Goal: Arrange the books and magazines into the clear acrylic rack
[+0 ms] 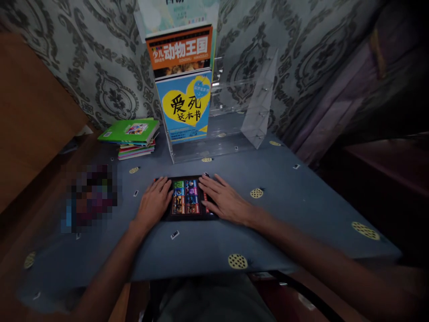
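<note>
A dark flat device with a lit screen (186, 197), perhaps a handheld game console, lies flat on the table in front of me. Two columns of colourful pictures fill its screen. My left hand (154, 200) rests over its left end, fingers stretched out together and pointing away from me. Over the right end lies my right hand (226, 201), with its fingers extended and the thumb apart. The red buttons at the right end are partly covered by that hand. Neither hand is wrapped around the device.
Behind the device stands a clear acrylic rack (258, 103) holding a blue book (186, 107), an orange book (181, 51) and a pale one above. A stack of books (134, 134) is at the back left. A blurred-out item (92, 197) lies left on the blue patterned tablecloth (301, 210).
</note>
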Demonstrator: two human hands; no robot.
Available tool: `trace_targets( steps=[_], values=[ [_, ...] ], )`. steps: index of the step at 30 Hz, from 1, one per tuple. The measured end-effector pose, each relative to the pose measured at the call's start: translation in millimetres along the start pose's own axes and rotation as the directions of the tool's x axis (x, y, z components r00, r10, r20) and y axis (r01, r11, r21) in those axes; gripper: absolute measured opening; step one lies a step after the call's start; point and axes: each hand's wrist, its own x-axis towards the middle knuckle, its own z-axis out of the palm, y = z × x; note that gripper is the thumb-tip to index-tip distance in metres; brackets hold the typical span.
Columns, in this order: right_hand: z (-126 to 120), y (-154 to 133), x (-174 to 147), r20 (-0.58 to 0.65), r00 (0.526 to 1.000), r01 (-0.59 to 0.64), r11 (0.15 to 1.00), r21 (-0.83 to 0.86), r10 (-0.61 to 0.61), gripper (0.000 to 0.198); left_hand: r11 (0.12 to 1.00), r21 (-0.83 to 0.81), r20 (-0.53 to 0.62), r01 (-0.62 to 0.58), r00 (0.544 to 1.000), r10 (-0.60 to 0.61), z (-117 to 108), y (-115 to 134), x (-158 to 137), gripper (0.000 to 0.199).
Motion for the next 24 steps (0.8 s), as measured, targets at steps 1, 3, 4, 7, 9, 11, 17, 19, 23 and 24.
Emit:
trace_targets(
  steps=[1, 3, 4, 7, 9, 11, 17, 19, 23, 24],
  values=[
    [-0.4, -3.5, -3.4, 0.005, 0.999, 0.033, 0.999, 0.021, -0.033, 0.057, 1.0, -0.006, 0.005, -0.011, 1.0, 0.011, 0.1, 0.2, -0.8, 0.039],
    [-1.8, -10.6, -11.7, 0.021, 0.996, 0.081, 0.995, 0.059, -0.083, 0.071, 0.999, -0.027, 0.017, -0.042, 0.999, 0.043, 0.4, -0.2, -3.9, 0.042],
    [-2.6, -13.7, -15.8, 0.032, 0.995, 0.097, 0.993, 0.072, -0.099, 0.077, 0.997, -0.04, 0.028, -0.069, 0.997, 0.07, 0.2, -0.8, -6.2, 0.046],
    [-4.6, -19.1, -24.8, 0.059, 0.993, 0.093, 0.991, 0.093, -0.099, 0.08, 0.982, -0.077, 0.097, -0.174, 0.979, 0.181, -2.7, -3.6, -14.2, 0.064],
    [-4.9, -19.4, -26.4, 0.057, 0.995, 0.073, 0.992, 0.106, -0.079, 0.071, 0.97, -0.09, 0.159, -0.224, 0.959, 0.236, -6.4, -5.8, -17.8, 0.081],
    [-4.8, -18.3, -25.0, 0.046, 0.997, 0.062, 0.992, 0.114, -0.068, 0.065, 0.964, -0.097, 0.211, -0.249, 0.941, 0.264, -10.4, -7.6, -18.6, 0.092],
    [-4.8, -17.2, -20.9, 0.033, 0.994, 0.103, 0.991, 0.09, -0.106, 0.063, 0.957, -0.059, 0.276, -0.282, 0.917, 0.288, -23.0, -4.0, -15.0, 0.095],
    [-4.6, -17.7, -23.0, 0.022, 0.993, 0.117, 0.989, 0.09, -0.12, 0.064, 0.954, -0.034, 0.287, -0.298, 0.911, 0.294, -27.6, 0.7, -17.0, 0.089],
    [-2.0, -18.7, -32.2, -0.016, 0.989, 0.146, 0.984, 0.106, -0.145, 0.071, 0.926, 0.073, 0.286, -0.371, 0.897, 0.337, -30.6, 11.9, -29.2, 0.078],
    [-1.0, -19.0, -35.4, -0.024, 0.989, 0.148, 0.983, 0.11, -0.146, 0.072, 0.911, 0.107, 0.27, -0.398, 0.894, 0.358, -29.2, 14.5, -33.5, 0.075]
  ],
)
